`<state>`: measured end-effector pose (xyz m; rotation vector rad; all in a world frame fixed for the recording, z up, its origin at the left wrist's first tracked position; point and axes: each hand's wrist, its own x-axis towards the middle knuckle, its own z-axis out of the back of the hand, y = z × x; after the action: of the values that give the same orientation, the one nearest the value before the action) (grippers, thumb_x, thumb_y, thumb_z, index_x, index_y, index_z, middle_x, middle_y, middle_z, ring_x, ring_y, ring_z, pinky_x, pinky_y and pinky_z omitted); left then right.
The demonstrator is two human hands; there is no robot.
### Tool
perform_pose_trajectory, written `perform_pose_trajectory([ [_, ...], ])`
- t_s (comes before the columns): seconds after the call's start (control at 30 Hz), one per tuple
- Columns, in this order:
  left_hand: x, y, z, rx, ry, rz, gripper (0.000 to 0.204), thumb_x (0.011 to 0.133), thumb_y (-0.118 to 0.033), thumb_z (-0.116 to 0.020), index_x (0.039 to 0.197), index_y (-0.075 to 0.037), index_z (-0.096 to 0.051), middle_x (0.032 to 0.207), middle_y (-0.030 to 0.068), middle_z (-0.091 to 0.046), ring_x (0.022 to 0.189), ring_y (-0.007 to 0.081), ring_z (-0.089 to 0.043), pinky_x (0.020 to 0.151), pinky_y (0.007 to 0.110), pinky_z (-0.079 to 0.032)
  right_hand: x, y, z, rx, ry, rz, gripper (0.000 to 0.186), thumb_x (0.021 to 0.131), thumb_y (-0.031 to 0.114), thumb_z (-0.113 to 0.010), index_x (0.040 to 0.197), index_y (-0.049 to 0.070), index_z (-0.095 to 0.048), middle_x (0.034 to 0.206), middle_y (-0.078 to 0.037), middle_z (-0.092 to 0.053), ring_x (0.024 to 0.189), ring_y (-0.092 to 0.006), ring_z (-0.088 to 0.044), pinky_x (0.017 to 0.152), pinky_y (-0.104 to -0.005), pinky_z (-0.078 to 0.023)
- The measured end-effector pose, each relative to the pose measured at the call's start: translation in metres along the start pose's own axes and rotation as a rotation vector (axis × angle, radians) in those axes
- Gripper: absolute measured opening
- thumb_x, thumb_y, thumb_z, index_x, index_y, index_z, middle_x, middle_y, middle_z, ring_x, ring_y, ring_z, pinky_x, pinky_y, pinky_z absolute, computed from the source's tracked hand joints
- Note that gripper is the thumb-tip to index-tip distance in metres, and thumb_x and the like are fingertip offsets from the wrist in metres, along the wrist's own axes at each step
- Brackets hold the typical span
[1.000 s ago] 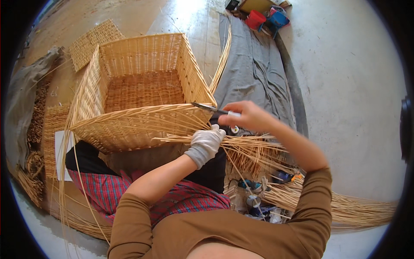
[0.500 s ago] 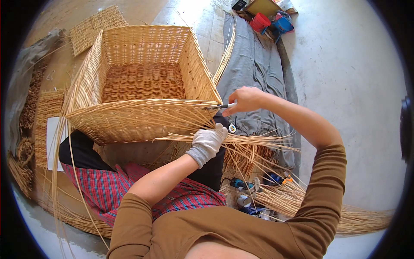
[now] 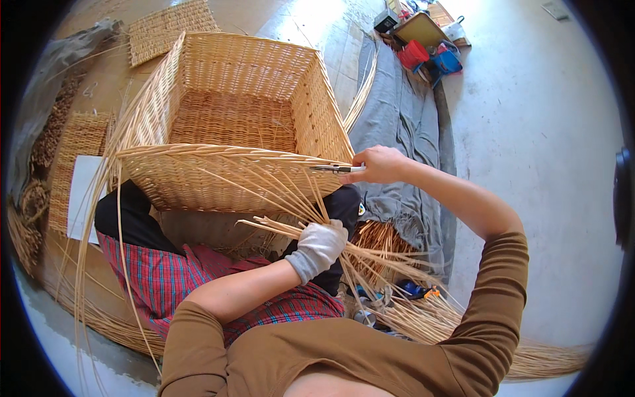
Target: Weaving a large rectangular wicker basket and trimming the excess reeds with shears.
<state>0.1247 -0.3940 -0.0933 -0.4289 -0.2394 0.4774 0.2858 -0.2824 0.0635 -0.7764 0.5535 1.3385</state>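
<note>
A large rectangular wicker basket point(image 3: 178, 185) rests across my lap, its hollow facing up. Several loose rod ends fan out from the front wall below its rim. My left hand point(image 3: 319, 246), in a white knit glove, is closed round a bundle of pale wicker rods point(image 3: 274, 227); these stick out on both sides of the fist. At the basket's front right corner, my bare right hand point(image 3: 382, 165) grips small shears point(image 3: 335, 169) with thin metal blades. The blades lie along the woven rim; whether they touch a rod I cannot tell.
Cut rods point(image 3: 423, 314) lie at my lower right near several tools. A grey cloth point(image 3: 400, 132) stretches along the floor to the right. Farther off are a red bucket point(image 3: 413, 55) and a blue bucket point(image 3: 448, 63). Woven mats point(image 3: 173, 30) lie at the left.
The left hand has moved down a little with the bundle, away from the basket's rim. The right hand and shears are slightly lower and farther right. My view has shifted a little.
</note>
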Motion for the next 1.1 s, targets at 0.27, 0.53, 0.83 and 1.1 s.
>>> perform_pose_trajectory([
  [0.27,-0.018,0.01,-0.017,0.069,0.021,-0.098,0.016,0.087,-0.017,-0.055,0.095,-0.007,-0.066,0.096,0.0118,-0.068,0.071,0.0241,-0.071,0.054,0.04,-0.052,0.028,0.02,0.005,0.166,0.102,0.137,0.096,0.076,0.084,-0.051,0.118,-0.001,-0.064,0.109,-0.02,-0.067,0.111,-0.0325,-0.061,0.096,-0.0421,-0.045],
  [0.53,-0.046,0.014,-0.024,0.067,0.037,-0.079,0.023,0.084,-0.016,-0.056,0.096,0.002,-0.065,0.082,0.0113,-0.069,0.071,0.0241,-0.071,0.055,0.039,-0.052,0.031,0.023,0.024,0.177,0.186,0.094,0.085,0.077,0.081,-0.053,0.091,-0.001,-0.068,0.084,-0.011,-0.067,0.082,-0.0229,-0.065,0.075,-0.034,-0.05],
  [0.83,-0.057,0.017,-0.035,-0.02,-0.079,-0.128,0.016,0.081,-0.015,-0.056,0.083,-0.004,-0.068,0.076,0.0117,-0.068,0.065,0.0258,-0.068,0.049,0.042,-0.051,0.024,0.053,0.028,0.036,0.043,0.073,0.088,0.075,0.084,-0.05,0.094,0.001,-0.07,0.088,-0.013,-0.07,0.091,-0.0281,-0.067,0.081,-0.0412,-0.05],
  [1.1,-0.066,0.018,-0.007,0.103,0.099,-0.233,0.023,0.081,-0.017,-0.055,0.088,-0.002,-0.071,0.092,0.0094,-0.068,0.096,0.0266,-0.064,0.085,0.046,-0.052,0.036,0.086,0.042,0.059,0.099,0.117,0.088,0.077,0.084,-0.049,0.099,0.001,-0.07,0.084,-0.011,-0.07,0.09,-0.0264,-0.066,0.085,-0.0385,-0.049],
])
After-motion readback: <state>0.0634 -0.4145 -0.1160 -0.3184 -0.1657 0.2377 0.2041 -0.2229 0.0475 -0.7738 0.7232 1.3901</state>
